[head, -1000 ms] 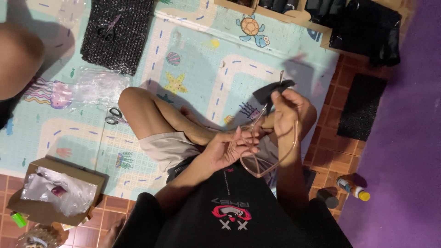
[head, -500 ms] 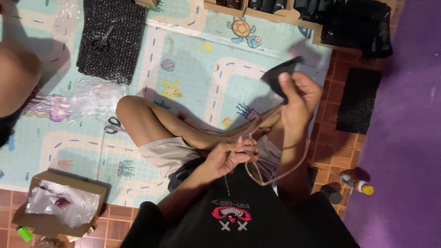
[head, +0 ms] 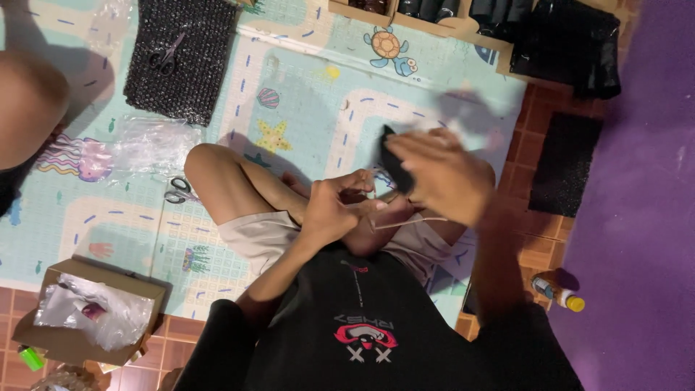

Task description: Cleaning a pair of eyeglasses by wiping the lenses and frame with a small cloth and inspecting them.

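Note:
I sit cross-legged on a pastel play mat. My left hand rests over my crossed legs and pinches one end of a thin pale cord. Blurred by motion, my right hand is just right of it, closed on a small black object that the cord seems to run to. Only a few centimetres separate the two hands.
Scissors and crumpled clear plastic lie left of my knee. Black bubble wrap with another pair of scissors lies further off. A cardboard box is near left, a small bottle and black mat right. Another person's knee is far left.
My right hand has come down and left with the black object, toward my left hand. The wide cord loop between them has shrunk to a short stretch.

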